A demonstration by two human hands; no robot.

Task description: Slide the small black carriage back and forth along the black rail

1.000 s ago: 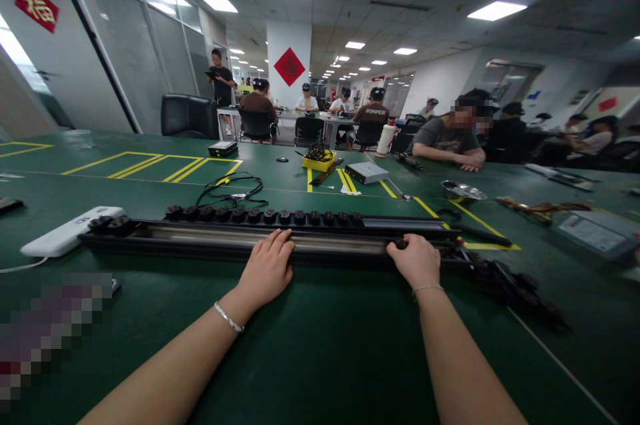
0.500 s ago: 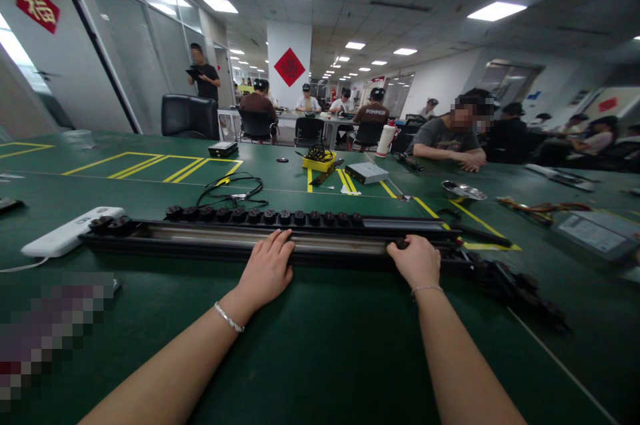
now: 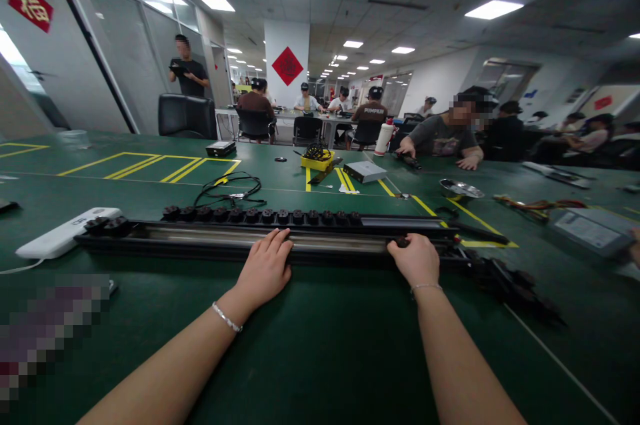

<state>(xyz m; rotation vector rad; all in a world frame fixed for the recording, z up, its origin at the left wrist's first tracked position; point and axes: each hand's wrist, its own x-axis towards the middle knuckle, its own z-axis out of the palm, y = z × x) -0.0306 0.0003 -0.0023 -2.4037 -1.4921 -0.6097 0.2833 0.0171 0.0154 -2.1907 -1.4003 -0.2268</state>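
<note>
A long black channel [image 3: 175,248] with a shiny metal inside lies crosswise on the green table. My left hand [image 3: 265,265] rests on its near edge with the fingers stretched out over the metal strip. Further right, my right hand [image 3: 415,261] closes its thumb and fingers around a small dark round piece [image 3: 397,242] in the channel; the fingers partly hide it. Behind the channel runs a black strip [image 3: 385,222] carrying a row of round black socket-like pieces [image 3: 267,215]. More such dark pieces [image 3: 515,285] hang together at the right end.
Left are a white power strip [image 3: 70,233] and a blurred flat object [image 3: 45,331]. Farther back lie a black cable [image 3: 230,188], a yellow box [image 3: 317,161], a grey metal box [image 3: 365,171], a metal bowl [image 3: 463,189] and a power supply [image 3: 593,231]. A co-worker [image 3: 445,138] sits opposite.
My hands hold nearly the same places on the channel. The co-worker opposite has parted their hands, and one now reaches to a dark object on the table. The view has shifted slightly.
</note>
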